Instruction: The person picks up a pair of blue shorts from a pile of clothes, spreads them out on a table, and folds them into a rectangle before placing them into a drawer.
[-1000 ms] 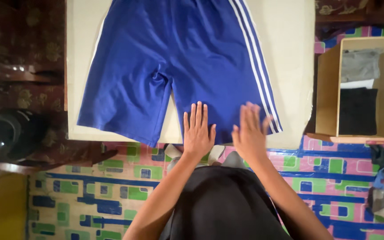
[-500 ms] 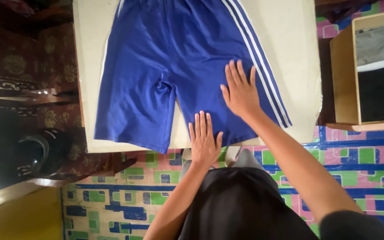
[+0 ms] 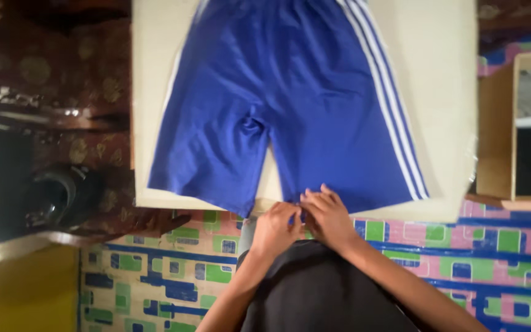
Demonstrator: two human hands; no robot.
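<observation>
Blue shorts (image 3: 296, 104) with white side stripes lie flat on a cream table (image 3: 444, 80), legs pointing toward me. My left hand (image 3: 276, 227) and my right hand (image 3: 326, 216) are side by side at the table's near edge. Both pinch the bottom hem of the right leg near its inner corner, with the fingers curled on the fabric. My forearms reach up from my dark-clothed lap.
A wooden box (image 3: 511, 129) with folded grey, white and black clothes stands to the right of the table. A dark helmet-like object (image 3: 62, 197) rests on patterned furniture at left. A colourful patterned mat (image 3: 167, 270) covers the floor below.
Both hands lay flat on the right leg before, the right one sliding up along it. Now they have drawn back to the hem and closed on it. The view has shifted left.
</observation>
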